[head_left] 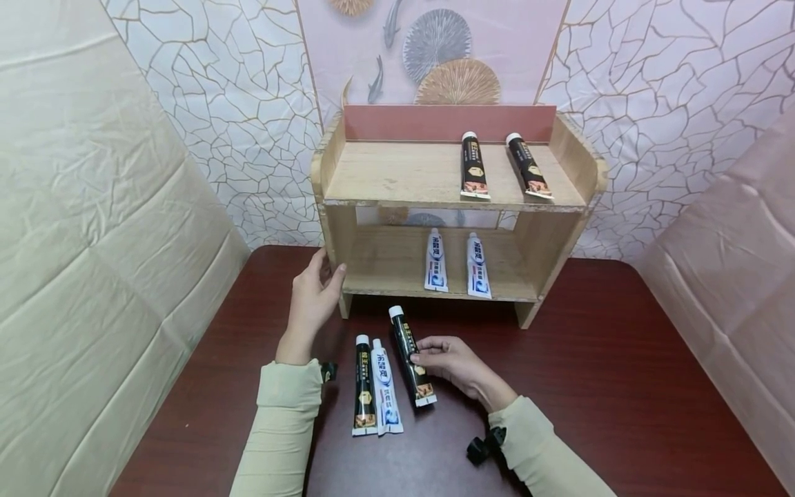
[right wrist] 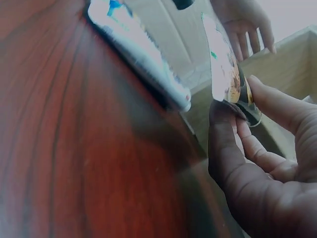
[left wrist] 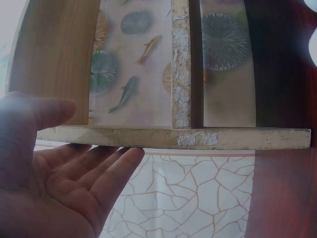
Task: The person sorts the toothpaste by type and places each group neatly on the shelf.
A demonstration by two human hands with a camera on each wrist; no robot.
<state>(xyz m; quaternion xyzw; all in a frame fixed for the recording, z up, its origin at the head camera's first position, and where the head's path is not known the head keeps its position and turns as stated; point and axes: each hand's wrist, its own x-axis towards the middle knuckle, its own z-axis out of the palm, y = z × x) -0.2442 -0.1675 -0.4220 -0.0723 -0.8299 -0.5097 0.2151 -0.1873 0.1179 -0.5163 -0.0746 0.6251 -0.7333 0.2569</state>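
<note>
My right hand (head_left: 458,364) pinches a black toothpaste tube (head_left: 405,339) between thumb and fingers, its white cap pointing toward the shelf. In the right wrist view the crimped end of this tube (right wrist: 223,64) faces the camera. To its left, another black tube (head_left: 364,386) and a white-and-blue toothpaste tube (head_left: 385,390) lie side by side on the table. My left hand (head_left: 313,297) holds the left side board of the small wooden shelf (head_left: 391,172). The left wrist view puts the thumb (left wrist: 54,113) on one side of the board's edge, the fingers beyond it.
Two black tubes, one straight (head_left: 475,166) and one slanted (head_left: 528,166), lie on the upper board's right part. Below, two white-and-blue tubes, a left one (head_left: 436,261) and a right one (head_left: 477,266), lie on the lower board. The shelf stands at the dark red table's (head_left: 596,373) back.
</note>
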